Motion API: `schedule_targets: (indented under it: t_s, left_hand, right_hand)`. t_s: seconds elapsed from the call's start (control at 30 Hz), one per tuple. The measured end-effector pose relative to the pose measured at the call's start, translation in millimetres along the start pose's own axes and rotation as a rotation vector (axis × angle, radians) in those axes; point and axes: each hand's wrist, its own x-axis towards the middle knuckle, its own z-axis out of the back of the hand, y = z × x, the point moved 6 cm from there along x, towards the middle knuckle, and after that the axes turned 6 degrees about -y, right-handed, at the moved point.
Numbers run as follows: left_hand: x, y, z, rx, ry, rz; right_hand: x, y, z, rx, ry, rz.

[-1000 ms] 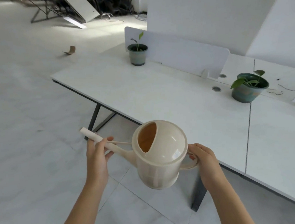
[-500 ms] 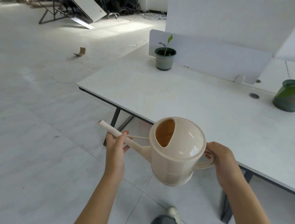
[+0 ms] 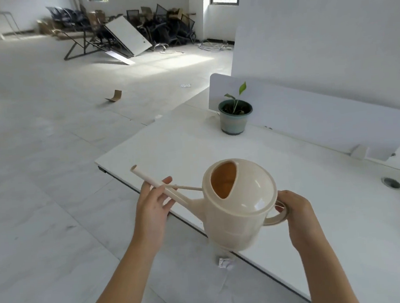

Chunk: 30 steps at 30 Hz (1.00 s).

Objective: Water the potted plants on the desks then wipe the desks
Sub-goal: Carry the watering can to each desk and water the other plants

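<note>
I carry a cream plastic watering can (image 3: 240,203) with a domed top in both hands, over the near edge of the white desk (image 3: 279,166). My right hand (image 3: 294,212) has its grip wrapped round the loop handle at the can's back; the fingers cover most of that handle. My left hand (image 3: 154,205) pinches the long thin spout between thumb and fingers, and the spout's open tip points up and to the left, past the desk's near left corner. The filling hole shows an orange-tinted inside; I cannot tell whether water is in it. I see no readable writing on the can.

A crumpled scrap of white paper (image 3: 224,262) lies on the pale tiled floor below the can, partly hidden by it. Toward the desk's far edge stands a grey-green glazed pot with a small green seedling (image 3: 235,115), just in front of a white divider panel (image 3: 310,109). A round cable hole (image 3: 391,182) sits near the right edge. Farther off, a bent piece of cardboard (image 3: 114,96) lies on the floor, and stacked dark chairs and leaning boards (image 3: 127,35) fill the back wall, too blurred to sort out.
</note>
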Motion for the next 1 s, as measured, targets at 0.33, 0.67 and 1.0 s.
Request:
schedule_targets:
  t_s: [0.33,0.67,1.0]
  left_hand:
    - [132.5,28.2,-33.3,-0.289,-0.043,0.090]
    - [268.3,56.2,-98.7,-0.135,0.211,0.327]
    - [332.1,100.8,-162.4,0.099,0.530,0.639]
  right_hand:
    - [112.6,-3.7,-35.8,-0.015,-0.099,-0.083]
    - [164.2,-12.6,-56.7,0.004,-0.465,-0.114]
    - [160.7,-1.5,-91.2,-0.008,-0.691,-0.200]
